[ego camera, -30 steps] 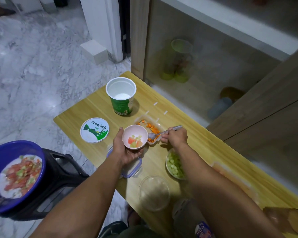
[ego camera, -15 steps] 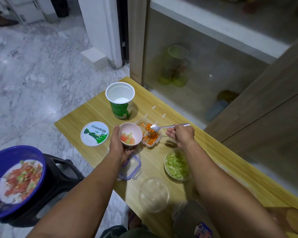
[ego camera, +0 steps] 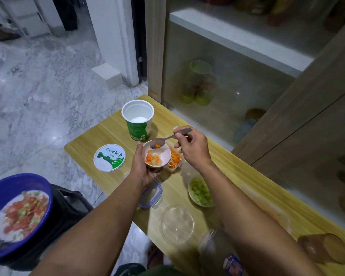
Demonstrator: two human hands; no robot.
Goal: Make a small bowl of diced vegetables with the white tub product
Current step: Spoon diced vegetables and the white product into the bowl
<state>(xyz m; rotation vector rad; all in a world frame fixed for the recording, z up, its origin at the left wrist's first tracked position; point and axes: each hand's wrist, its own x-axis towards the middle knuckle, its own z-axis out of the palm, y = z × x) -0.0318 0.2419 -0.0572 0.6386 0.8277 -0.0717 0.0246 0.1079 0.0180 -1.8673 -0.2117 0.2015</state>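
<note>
The fingers of the right hand [ego camera: 193,150] are pinched narrowly around the handle of a metal spoon [ego camera: 161,142]. The spoon bowl is tilted over the far rim of the small pink bowl [ego camera: 157,156], with orange dice seen on it. The pink bowl is cupped from the left side and below by the left hand [ego camera: 142,168], thumb laid along its rim; it is held above the wooden table [ego camera: 237,176]. Orange, pale green and reddish dice are seen inside it. A clear container of carrot dice [ego camera: 175,159] is placed just beside the bowl, to its right. The white tub [ego camera: 138,120] stands open beyond the bowl, white product visible at its bottom; its lid [ego camera: 109,157] lies flat to the left. A dish of green dice [ego camera: 200,191] is located nearer the person, under the right forearm.
</note>
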